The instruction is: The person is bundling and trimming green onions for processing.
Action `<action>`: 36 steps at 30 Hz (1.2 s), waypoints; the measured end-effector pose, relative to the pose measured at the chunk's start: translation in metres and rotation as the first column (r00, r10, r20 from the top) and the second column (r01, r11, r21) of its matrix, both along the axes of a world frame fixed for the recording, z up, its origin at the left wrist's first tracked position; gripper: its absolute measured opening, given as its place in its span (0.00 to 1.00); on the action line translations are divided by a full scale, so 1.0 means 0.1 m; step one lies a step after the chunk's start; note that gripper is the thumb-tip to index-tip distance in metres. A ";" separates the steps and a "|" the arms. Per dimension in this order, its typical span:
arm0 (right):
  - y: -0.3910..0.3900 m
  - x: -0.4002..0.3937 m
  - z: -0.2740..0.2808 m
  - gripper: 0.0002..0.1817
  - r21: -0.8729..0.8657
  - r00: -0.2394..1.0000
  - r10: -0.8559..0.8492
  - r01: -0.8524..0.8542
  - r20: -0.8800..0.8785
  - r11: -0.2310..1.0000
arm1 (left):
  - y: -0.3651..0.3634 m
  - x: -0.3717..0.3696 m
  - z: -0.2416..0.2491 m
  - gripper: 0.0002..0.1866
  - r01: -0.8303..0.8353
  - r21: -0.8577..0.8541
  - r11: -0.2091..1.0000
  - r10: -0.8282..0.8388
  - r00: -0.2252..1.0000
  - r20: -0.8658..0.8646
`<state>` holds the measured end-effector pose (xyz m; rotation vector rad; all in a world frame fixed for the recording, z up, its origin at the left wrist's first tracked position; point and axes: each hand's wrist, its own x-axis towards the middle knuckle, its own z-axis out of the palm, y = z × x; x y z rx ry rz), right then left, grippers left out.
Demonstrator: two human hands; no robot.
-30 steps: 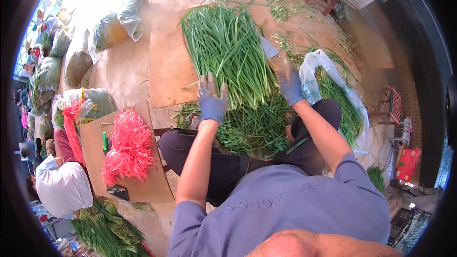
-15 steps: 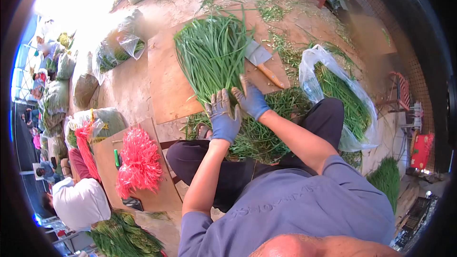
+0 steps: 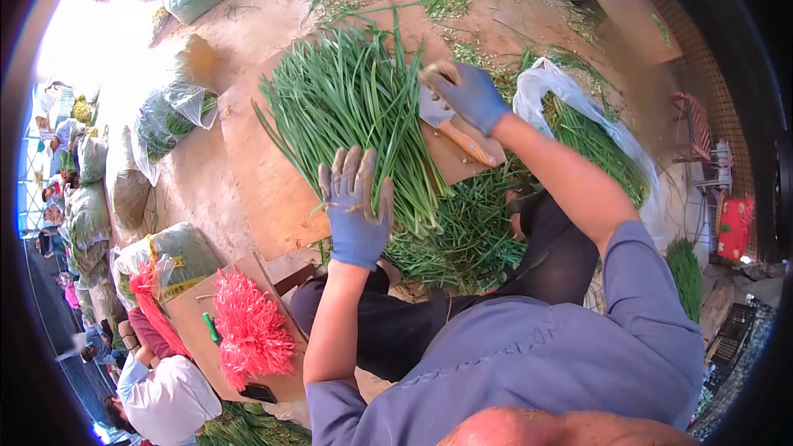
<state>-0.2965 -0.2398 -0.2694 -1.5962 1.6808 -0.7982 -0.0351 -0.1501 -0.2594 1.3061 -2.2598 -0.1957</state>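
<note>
A large bunch of long green leafy stalks [image 3: 347,107] lies fanned out on a wooden board [image 3: 248,161]. My left hand [image 3: 357,211], in a blue glove with a soiled palm side, rests flat at the bunch's lower left edge with its fingers spread. Over at the bunch's right edge, my right hand [image 3: 464,92] is above the knife blade, its gloved fingers curled; what they hold, if anything, is hidden. The knife [image 3: 467,142] lies on the board with its wooden handle toward the lower right.
Loose greens [image 3: 462,239] lie below the board. An open plastic bag of greens [image 3: 591,136] stands at the right. Pink plastic ties [image 3: 252,330] and a green item [image 3: 211,328] lie on a board at lower left, near another person [image 3: 169,396]. Filled bags line the left.
My right hand has left the stalk ends and moved up and right to the knife. My left hand has shifted left. The bunch is spread wider and its lower ends now point toward the lower right.
</note>
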 end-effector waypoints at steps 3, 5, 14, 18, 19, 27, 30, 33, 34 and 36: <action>-0.63 0.16 -0.15 0.42 0.209 0.985 0.057 -0.023 -0.160 0.978 | -0.31 -0.10 -0.15 0.24 -0.030 -0.049 0.998 0.030 0.999 0.013; -0.95 0.26 -0.28 0.49 0.324 0.909 0.156 -0.025 -0.386 0.946 | -0.40 -0.15 -0.26 0.24 -0.034 -0.069 0.997 0.036 0.999 0.019; -1.06 0.44 -0.46 0.21 0.458 0.979 0.098 -0.172 0.181 0.872 | -0.33 -0.20 -0.51 0.27 0.021 0.023 1.000 -0.023 0.998 0.067; -0.84 0.37 -0.31 0.13 0.315 0.934 -0.003 -0.118 0.357 0.942 | -0.36 -0.16 -0.52 0.25 -0.001 -0.008 1.000 0.001 0.997 -0.079; -0.79 0.35 -0.30 0.13 0.247 0.949 0.016 -0.099 0.315 0.964 | -0.37 -0.14 -0.53 0.25 -0.019 -0.028 0.999 0.014 0.990 -0.142; -0.42 0.39 -0.39 0.10 0.074 0.742 -0.054 0.006 0.668 0.997 | -0.59 -0.04 -0.46 0.22 -0.019 -0.142 0.990 -0.002 0.989 -0.147; -0.38 0.41 -0.35 0.09 0.194 0.652 -0.152 0.008 0.743 0.981 | -0.67 -0.10 -0.52 0.22 -0.026 -0.113 0.993 0.011 0.991 -0.135; -0.50 0.44 -0.45 0.10 0.205 0.741 -0.195 0.079 0.642 0.976 | -0.74 -0.17 -0.72 0.22 -0.017 -0.103 0.995 0.009 0.997 -0.078; -0.55 0.47 -0.45 0.10 0.227 0.783 -0.193 0.068 0.591 0.971 | -0.72 -0.18 -0.71 0.22 -0.027 -0.108 0.994 0.019 0.997 -0.079; -0.68 0.50 -0.44 0.12 0.274 0.858 -0.186 0.055 0.478 0.960 | -0.70 -0.22 -0.72 0.23 -0.045 -0.117 0.992 0.035 0.996 -0.084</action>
